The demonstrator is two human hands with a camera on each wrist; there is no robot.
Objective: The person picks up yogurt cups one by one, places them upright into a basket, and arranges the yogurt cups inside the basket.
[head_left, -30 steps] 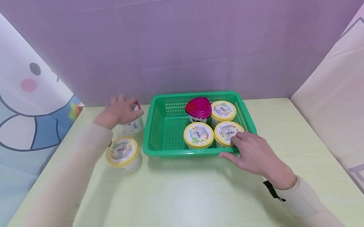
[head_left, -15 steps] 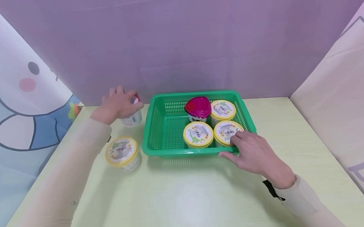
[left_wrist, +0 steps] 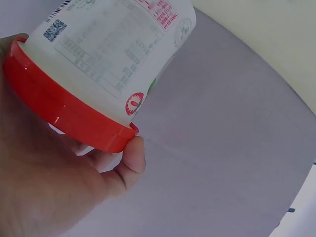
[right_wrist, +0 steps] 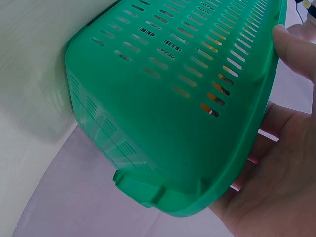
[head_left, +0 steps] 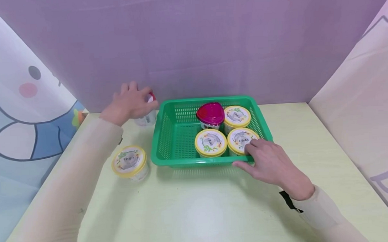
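My left hand (head_left: pixel 129 104) grips a white tub (left_wrist: pixel 108 54) by its red lid (left_wrist: pixel 64 106), thumb and fingers around the rim. In the head view this tub hangs left of the green basket's back corner, partly hidden by the hand. My right hand (head_left: pixel 270 163) holds the front right rim of the green basket (head_left: pixel 182 162), the thumb outside and the fingers over the edge. Inside the basket's right half stand a tub with a dark pink lid (head_left: pixel 211 114) and yellow-lidded tubs (head_left: pixel 211 143), (head_left: pixel 237 116), (head_left: pixel 242 140).
Another yellow-lidded tub (head_left: pixel 129 162) stands on the pale table (head_left: pixel 197 210), left of the basket and near the left forearm. A purple cloth (head_left: pixel 197 46) rises behind the table. Printed cloths hang at both sides.
My left hand has lifted the red-lidded tub and carried it up and slightly right, toward the basket. The right hand stays on the basket rim, and the other tubs keep their places.
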